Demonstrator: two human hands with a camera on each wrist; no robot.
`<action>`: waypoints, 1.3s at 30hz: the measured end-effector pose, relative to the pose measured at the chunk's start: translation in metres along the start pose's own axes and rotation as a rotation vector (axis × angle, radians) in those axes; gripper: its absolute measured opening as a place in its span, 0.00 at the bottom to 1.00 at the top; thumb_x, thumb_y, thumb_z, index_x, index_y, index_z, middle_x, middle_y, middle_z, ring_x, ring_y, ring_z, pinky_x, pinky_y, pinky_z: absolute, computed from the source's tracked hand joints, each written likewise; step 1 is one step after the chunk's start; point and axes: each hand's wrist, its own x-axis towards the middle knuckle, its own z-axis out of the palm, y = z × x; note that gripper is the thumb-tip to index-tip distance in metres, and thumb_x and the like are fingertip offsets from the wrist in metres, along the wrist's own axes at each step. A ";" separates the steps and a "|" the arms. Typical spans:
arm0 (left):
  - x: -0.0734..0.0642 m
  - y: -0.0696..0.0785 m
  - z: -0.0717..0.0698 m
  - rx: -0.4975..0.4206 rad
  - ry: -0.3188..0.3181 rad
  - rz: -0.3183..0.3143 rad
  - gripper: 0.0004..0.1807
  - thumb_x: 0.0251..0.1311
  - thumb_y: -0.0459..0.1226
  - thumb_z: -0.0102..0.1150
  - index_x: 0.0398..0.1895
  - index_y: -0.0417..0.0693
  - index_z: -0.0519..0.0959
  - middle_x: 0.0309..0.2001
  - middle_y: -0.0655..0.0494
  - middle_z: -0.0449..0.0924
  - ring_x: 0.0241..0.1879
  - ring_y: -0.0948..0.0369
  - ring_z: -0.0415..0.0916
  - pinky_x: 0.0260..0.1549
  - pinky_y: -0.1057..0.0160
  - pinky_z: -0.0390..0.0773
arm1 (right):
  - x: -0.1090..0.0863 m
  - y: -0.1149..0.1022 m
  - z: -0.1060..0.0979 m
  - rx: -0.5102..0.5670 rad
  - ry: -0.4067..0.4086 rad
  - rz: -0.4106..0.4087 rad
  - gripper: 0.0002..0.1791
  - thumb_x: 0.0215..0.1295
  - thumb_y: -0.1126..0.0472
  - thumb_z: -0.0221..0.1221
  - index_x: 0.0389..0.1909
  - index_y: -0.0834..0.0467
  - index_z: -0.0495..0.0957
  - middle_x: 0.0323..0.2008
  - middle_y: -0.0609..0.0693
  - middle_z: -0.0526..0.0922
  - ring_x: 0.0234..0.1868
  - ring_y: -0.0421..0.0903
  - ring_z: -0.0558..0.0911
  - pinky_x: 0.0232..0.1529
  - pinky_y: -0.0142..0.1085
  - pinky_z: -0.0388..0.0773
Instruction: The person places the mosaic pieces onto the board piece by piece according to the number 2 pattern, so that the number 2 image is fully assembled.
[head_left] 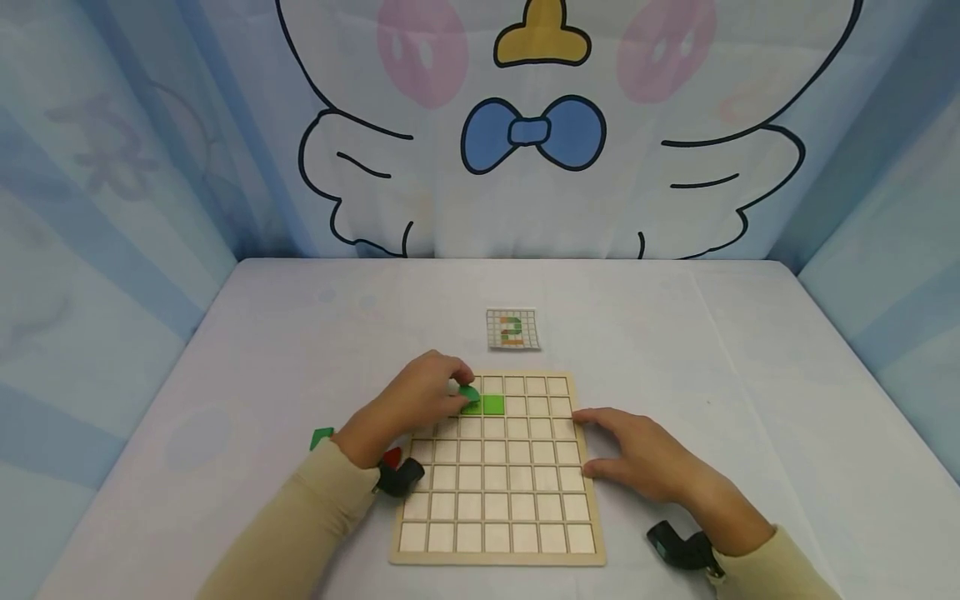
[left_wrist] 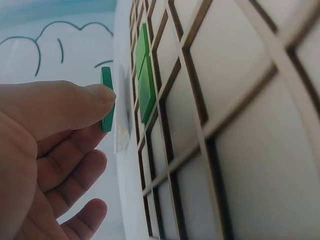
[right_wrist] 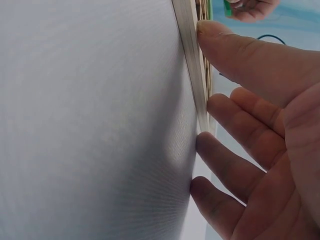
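My left hand (head_left: 423,392) pinches a dark green piece (head_left: 470,393) between thumb and finger, over the upper left of a wooden grid board (head_left: 497,559). In the left wrist view the piece (left_wrist: 106,122) appears edge-on, apart from the board. Two light green tiles lie side by side in the board's cells; the right one (head_left: 492,405) shows fully, while the left one (head_left: 471,409) is partly covered by the held piece. My right hand (head_left: 648,454) touches the board's right edge with loosely bent fingers. Its thumb (right_wrist: 220,42) rests at the rim in the right wrist view.
A small card (head_left: 513,329) printed with a coloured figure on a grid lies beyond the board. Left of the board, a green piece (head_left: 321,437) and a red piece (head_left: 392,457) are partly hidden by my left wrist. A patterned curtain (head_left: 532,208) stands behind the white table.
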 end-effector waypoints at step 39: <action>0.027 0.032 0.035 0.093 -0.038 0.116 0.10 0.65 0.36 0.64 0.48 0.45 0.84 0.44 0.54 0.84 0.47 0.55 0.76 0.52 0.55 0.74 | 0.000 0.001 0.000 0.013 0.007 -0.019 0.33 0.63 0.51 0.68 0.66 0.60 0.73 0.63 0.55 0.76 0.66 0.59 0.72 0.63 0.56 0.67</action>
